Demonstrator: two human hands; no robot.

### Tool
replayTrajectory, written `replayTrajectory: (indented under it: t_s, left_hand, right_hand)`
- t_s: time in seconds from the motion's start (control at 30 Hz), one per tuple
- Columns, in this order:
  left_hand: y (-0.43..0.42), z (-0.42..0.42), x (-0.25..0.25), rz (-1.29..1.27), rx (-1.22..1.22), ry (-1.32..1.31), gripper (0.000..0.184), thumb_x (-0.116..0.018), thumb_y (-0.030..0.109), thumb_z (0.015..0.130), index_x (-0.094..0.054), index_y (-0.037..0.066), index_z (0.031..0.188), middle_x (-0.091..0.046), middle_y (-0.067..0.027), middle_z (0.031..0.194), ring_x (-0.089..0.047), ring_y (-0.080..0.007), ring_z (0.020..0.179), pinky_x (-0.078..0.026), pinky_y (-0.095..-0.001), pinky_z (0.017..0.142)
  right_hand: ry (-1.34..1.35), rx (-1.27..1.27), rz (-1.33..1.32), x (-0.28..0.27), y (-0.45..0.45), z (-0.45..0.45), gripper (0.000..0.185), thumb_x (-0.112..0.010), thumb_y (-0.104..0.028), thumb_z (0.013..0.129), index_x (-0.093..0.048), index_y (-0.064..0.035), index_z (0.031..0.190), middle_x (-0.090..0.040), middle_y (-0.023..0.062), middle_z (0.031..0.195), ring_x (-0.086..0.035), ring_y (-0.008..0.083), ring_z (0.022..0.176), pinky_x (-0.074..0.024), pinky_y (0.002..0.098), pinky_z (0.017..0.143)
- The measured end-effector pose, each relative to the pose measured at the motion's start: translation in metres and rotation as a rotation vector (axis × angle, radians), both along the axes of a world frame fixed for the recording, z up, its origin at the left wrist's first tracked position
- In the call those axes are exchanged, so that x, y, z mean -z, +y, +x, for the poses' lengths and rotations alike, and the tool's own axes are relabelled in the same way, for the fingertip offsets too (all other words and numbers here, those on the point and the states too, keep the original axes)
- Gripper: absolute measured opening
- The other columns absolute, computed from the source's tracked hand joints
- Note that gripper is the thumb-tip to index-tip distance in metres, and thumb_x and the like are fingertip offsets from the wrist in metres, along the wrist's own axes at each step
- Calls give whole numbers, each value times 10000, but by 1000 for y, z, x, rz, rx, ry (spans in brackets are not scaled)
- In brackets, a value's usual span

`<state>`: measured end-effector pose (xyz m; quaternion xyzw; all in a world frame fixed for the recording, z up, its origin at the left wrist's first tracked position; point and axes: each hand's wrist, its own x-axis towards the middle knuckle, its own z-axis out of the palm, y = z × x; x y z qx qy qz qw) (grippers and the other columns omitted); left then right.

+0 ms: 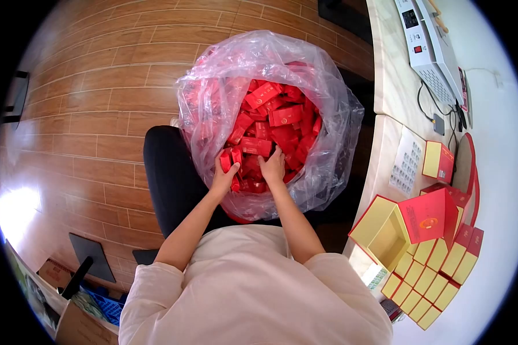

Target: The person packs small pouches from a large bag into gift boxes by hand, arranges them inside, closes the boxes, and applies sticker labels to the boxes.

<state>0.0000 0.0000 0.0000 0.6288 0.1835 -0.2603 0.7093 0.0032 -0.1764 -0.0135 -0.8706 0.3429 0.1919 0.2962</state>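
A large clear plastic bag (334, 109) stands open in front of me, filled with small red packets (286, 115). At the bag's near left side, my left hand (224, 174) is wrapped round a few red packets (231, 158) held upright. My right hand (272, 165) reaches into the bag over the heap, its fingers among the packets; whether they grip one is hidden. Between the two hands, slightly farther off, a red packet (256, 146) lies flat on the pile.
On the right, a table (385, 138) bears an open red and yellow box (385, 230), stacked small boxes (429, 276), a sticker sheet (407, 161) and a white machine (431, 57) with cables. A blue crate (106, 305) and cardboard sit lower left.
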Motion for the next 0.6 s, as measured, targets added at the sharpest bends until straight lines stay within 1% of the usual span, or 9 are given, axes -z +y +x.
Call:
replayTrajectory:
  t_s: [0.07, 0.17, 0.2, 0.33, 0.43, 0.47, 0.5, 0.57, 0.6]
  left_hand:
    - [0, 0, -8, 92, 51, -62, 640, -611, 205, 912, -243, 132, 1431, -493, -122, 1246, -586, -200, 1021, -434, -347, 948]
    - [12, 11, -5, -3, 19, -56, 723, -658, 256, 871, -232, 103, 1435, -372, -172, 1406, -403, -282, 1285, -316, -370, 1069]
    - [9, 6, -14, -10, 19, -42, 723, -658, 256, 871, -232, 103, 1435, -372, -172, 1406, -403, -282, 1285, -316, -370, 1069]
    - [1, 11, -50, 62, 44, -199, 723, -645, 235, 880, -217, 80, 1441, -364, -195, 1404, -395, -294, 1290, -306, -374, 1077]
    - [-1, 8, -69, 113, 149, -372, 722, -639, 214, 884, -208, 80, 1448, -364, -198, 1397, -390, -290, 1291, -298, -373, 1083]
    - [-1, 6, -74, 87, 185, -416, 724, -639, 200, 884, -206, 84, 1451, -365, -195, 1392, -389, -282, 1288, -294, -371, 1085]
    - [-2, 7, -82, 82, 200, -423, 724, -639, 200, 884, -206, 84, 1451, -365, -195, 1392, -389, -282, 1288, -294, -371, 1085]
    - [-7, 7, -104, -80, 362, -444, 749, -644, 167, 882, -174, 94, 1460, -395, -171, 1364, -425, -255, 1250, -299, -369, 1082]
    - [-10, 6, -111, -298, 360, -289, 792, -654, 132, 872, -133, 107, 1468, -431, -142, 1326, -460, -222, 1208, -326, -371, 1066]
  right_hand:
    - [-185, 89, -90, 31, -8, 4, 423, -707, -244, 781, -574, -71, 1143, -666, 183, 1057, -640, 341, 978, -493, 394, 850]
    - [-42, 72, 267, -13, 1, 36, 341, -684, -227, 807, -576, -33, 1066, -639, 213, 961, -626, 367, 920, -503, 427, 808]
    - [-293, -62, 41, -20, 5, 28, 219, -648, -194, 823, -590, -12, 930, -645, 209, 895, -638, 381, 838, -508, 454, 728]
    - [-471, -195, -90, -81, 7, 23, 246, -581, -220, 846, -549, 15, 781, -612, 253, 776, -594, 441, 769, -468, 508, 692]
    - [-227, -316, -28, -116, 2, 12, 262, -514, -233, 867, -552, 11, 778, -592, 276, 766, -584, 465, 795, -459, 525, 704]
    - [-300, -357, 89, -110, -5, 3, 289, -480, -231, 876, -549, -3, 712, -558, 178, 581, -612, 379, 632, -487, 469, 613]
    - [-307, -342, 84, -117, -7, 1, 289, -480, -231, 876, -549, -3, 712, -558, 178, 581, -612, 379, 632, -487, 469, 613]
    - [-34, 225, 902, -143, -6, 0, 300, -498, -263, 888, -534, -31, 701, -534, 76, 558, -577, 218, 546, -462, 350, 529]
    - [-109, 282, 979, -153, -5, -2, 306, -518, -300, 910, -527, -59, 720, -495, 1, 576, -498, 103, 546, -412, 251, 532]
